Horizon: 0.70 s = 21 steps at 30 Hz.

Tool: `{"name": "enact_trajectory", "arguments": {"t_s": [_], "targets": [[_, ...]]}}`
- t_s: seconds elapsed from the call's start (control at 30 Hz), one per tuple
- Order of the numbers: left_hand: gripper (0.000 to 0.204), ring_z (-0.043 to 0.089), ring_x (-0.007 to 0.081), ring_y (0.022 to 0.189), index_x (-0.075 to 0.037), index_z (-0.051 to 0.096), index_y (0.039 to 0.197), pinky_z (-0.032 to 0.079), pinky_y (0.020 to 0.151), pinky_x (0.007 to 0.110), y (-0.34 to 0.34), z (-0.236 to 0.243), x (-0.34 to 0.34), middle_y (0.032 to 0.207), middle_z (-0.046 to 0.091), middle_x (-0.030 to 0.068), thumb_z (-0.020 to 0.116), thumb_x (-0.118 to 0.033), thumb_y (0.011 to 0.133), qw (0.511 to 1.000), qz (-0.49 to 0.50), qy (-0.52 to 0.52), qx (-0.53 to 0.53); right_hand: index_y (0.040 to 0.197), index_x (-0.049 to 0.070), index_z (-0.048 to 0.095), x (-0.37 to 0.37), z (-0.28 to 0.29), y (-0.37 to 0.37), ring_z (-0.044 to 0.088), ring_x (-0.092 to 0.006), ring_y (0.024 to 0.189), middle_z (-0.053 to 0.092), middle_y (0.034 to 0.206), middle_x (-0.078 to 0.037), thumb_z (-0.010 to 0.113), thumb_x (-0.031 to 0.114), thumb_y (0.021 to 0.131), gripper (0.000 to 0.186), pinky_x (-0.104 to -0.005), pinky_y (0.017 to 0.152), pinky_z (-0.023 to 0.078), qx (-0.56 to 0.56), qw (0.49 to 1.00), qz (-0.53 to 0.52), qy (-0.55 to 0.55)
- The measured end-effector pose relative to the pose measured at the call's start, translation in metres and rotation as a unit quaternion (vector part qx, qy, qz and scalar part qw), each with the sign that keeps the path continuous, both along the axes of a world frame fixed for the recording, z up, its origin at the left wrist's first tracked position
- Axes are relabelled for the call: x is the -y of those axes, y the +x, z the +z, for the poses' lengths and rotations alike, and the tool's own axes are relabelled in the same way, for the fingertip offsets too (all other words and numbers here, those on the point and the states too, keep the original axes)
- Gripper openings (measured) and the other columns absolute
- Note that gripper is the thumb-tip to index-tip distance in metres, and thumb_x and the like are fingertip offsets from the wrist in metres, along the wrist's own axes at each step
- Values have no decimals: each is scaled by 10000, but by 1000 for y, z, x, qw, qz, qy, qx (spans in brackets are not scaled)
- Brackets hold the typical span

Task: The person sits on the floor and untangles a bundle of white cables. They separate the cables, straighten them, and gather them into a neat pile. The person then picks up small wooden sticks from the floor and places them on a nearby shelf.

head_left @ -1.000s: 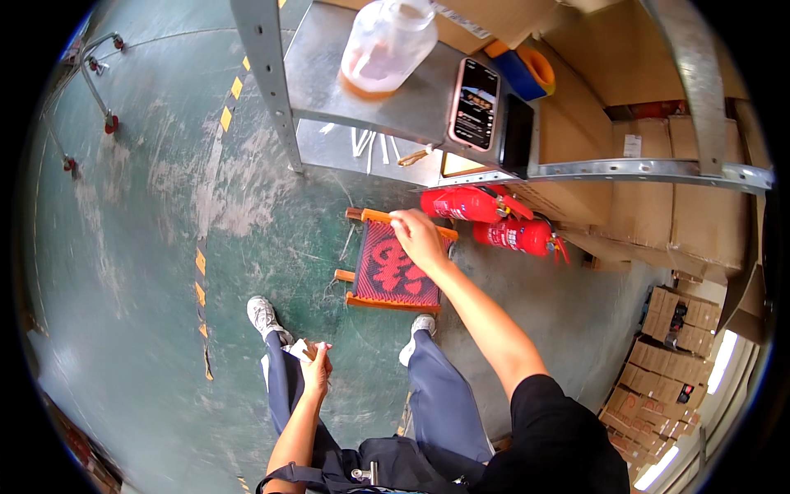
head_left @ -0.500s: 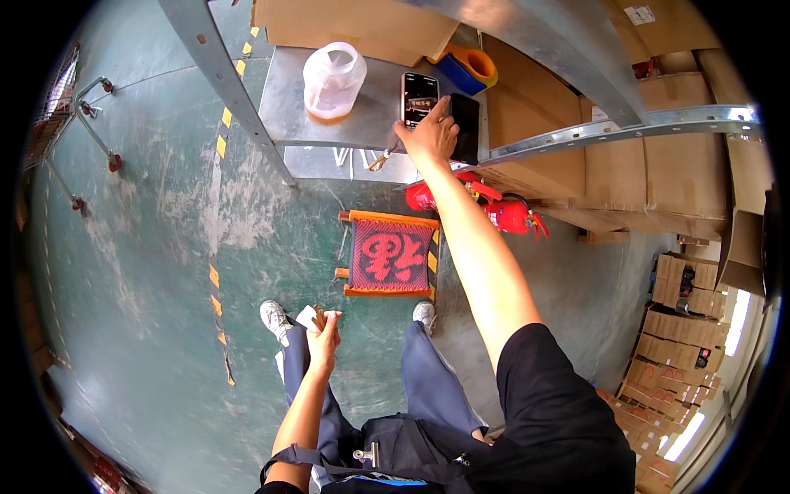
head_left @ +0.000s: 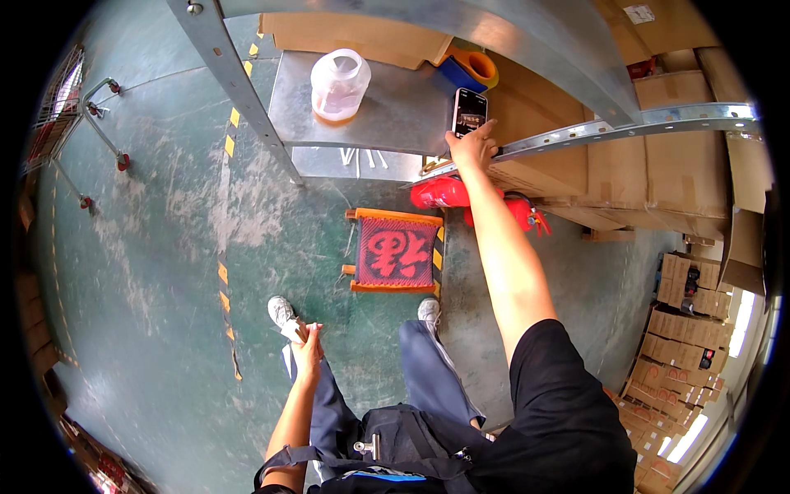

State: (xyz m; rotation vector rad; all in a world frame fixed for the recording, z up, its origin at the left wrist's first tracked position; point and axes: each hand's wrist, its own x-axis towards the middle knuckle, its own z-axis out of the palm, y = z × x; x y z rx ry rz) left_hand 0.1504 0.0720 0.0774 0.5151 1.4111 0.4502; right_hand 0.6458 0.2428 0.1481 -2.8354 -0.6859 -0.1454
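My right hand [head_left: 474, 151] reaches out to the right end of the metal shelf [head_left: 395, 107]. It grips the lower end of a phone [head_left: 471, 112] with a lit screen, thumb on the left edge and fingers on the right. Whether the phone rests on the shelf or is lifted, I cannot tell. Low by my left knee, my left hand [head_left: 309, 350] is closed on a small white and brown piece [head_left: 295, 331], its kind unclear. A translucent plastic jug [head_left: 340, 86] with a little amber liquid stands on the shelf, left of the phone.
Behind the phone lie yellow and blue tape rolls [head_left: 469, 67]. Red fire extinguishers [head_left: 440, 193] stand below the shelf, near a low woven stool [head_left: 397, 251]. Metal uprights [head_left: 239, 90] frame the shelf. Cardboard boxes [head_left: 617, 177] fill the right; a cart [head_left: 62, 111] stands left.
The lit phone has shifted right with my right hand, which now grips its lower end. The dark phone formerly beside it no longer shows. My left hand has moved slightly down and left.
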Motion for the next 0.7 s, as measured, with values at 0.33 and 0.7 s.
{"name": "enact_trajectory", "arguments": {"t_s": [0.33,0.7], "targets": [[191,286,20,394,-65,647,917,216,374,216,32,16,-2,532,368,-93,626,-254,920,1000,-1,8,16,1475,25,75,-10,29,5,511,-393,1173,496,1274,-293,814,461,596,1229,-448,976,436,-121,990,-35,-57],[201,292,37,418,-57,631,953,213,391,225,75,59,-44,549,364,-75,595,-254,937,998,-2,37,51,1387,-167,153,1,30,1,512,-450,1123,519,1140,-391,766,437,591,1172,-441,986,419,-92,992,80,-3]]}}
